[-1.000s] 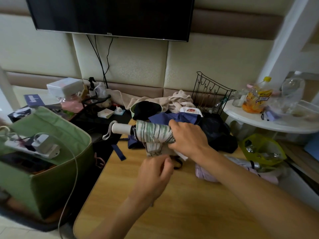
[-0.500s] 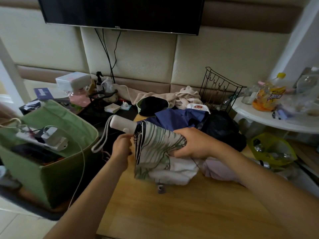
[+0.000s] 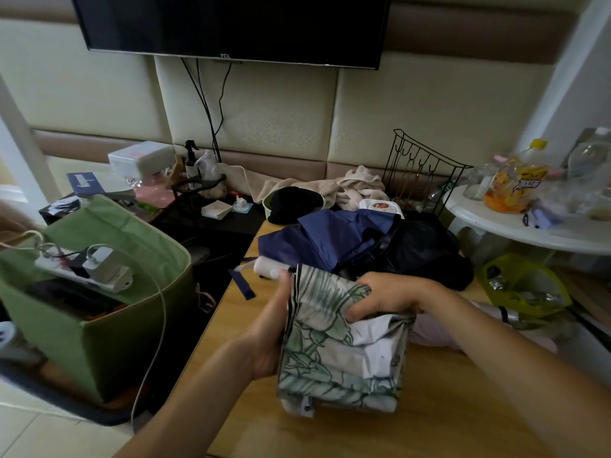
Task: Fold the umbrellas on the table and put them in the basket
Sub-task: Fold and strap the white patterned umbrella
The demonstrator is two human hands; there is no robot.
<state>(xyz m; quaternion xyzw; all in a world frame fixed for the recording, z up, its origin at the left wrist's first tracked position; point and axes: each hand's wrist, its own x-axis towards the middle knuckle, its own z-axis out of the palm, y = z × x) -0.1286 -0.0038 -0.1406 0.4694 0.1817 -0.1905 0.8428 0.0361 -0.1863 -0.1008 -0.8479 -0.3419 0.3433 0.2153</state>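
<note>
Right now, in the head view, both hands are working on the leaf-print umbrella (image 3: 340,342), which is being held just above the near part of the wooden table (image 3: 429,408). The right hand (image 3: 383,297) is gripping the upper fabric, fingers curled down into the folds and clamped on the cloth. The left hand (image 3: 271,328) is lying along the umbrella's left side, palm against it, fingers wrapping behind where they are hidden, so it is holding the bundle at that edge. The white handle (image 3: 269,267) is poking out at the top left of the umbrella, just beyond the left hand, so the long axis is running from that handle down toward the viewer, with the loose canopy hanging wide and not yet rolled.

Behind the umbrella, a navy umbrella (image 3: 330,236) and a black one (image 3: 429,249) are lying unfolded on the table, touching each other. A pale pink one (image 3: 433,332) is showing just right of the leaf-print umbrella, partly hidden by the right forearm.

Left of the umbrella, off the table's edge and lower, the green basket (image 3: 132,325) is standing with a power strip (image 3: 89,269) resting across its top. The left hand is the nearer one to it. Judging by the slack cloth, the wrapping is likely the step in hand; the carry leftward would come afterwards.
</note>
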